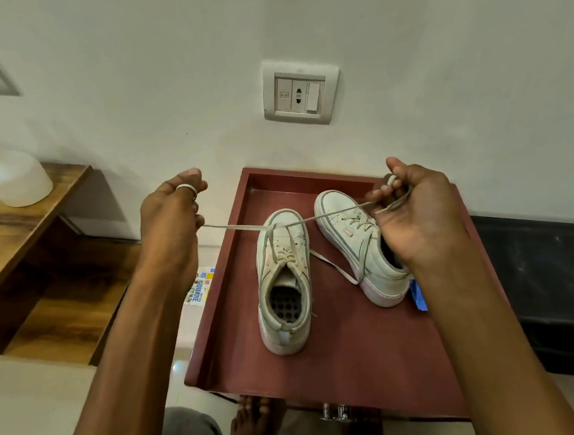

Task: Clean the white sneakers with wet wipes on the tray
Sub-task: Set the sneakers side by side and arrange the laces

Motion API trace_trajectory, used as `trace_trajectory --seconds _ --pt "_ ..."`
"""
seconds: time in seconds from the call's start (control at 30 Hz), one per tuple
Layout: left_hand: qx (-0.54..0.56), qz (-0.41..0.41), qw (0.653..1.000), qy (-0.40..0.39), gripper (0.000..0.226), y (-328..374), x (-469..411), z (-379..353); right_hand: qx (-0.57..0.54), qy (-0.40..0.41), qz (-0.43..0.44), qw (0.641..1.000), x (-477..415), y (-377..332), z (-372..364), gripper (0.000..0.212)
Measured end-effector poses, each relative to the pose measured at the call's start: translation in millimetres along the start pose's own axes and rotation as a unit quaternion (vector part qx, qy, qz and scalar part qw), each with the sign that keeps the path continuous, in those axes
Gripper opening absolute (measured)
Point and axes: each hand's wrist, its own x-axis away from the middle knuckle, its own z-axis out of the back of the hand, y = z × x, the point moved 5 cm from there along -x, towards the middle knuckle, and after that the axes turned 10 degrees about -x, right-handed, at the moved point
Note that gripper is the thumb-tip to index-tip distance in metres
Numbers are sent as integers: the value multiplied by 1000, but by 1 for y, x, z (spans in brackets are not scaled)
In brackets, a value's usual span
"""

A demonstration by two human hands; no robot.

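Your left hand (170, 219) and right hand (416, 217) each pinch an end of the lace (231, 226). Pull evenly outward so the near sneaker (284, 282) doesn't tip on the tray (359, 366).

Both hands (172, 223) (412, 214) pull sneaker (284, 286) lace (234, 226) taut.

one wide-angle view from the person's head, facing forward and steeply down, close above the tray (359, 366), toward the wall (437, 51).

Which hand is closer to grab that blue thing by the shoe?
Probably the right hand: the blue thing lies just below its wrist; the left hand is left of the tray.
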Motion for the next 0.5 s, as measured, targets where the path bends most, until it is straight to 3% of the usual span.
trace_trajectory --seconds 0.13,0.33,0.5 --pt "-105 -28 993 39 18 -1 -2 12 96 47 55 993 -7 -14 14 28" --pt "-180 -37 982 41 30 -7 -7 23 225 49 109 967 -11 -27 25 26" --pt "-219 18 975 19 35 -26 -16 38 306 81 113 942 -15 -37 41 25"
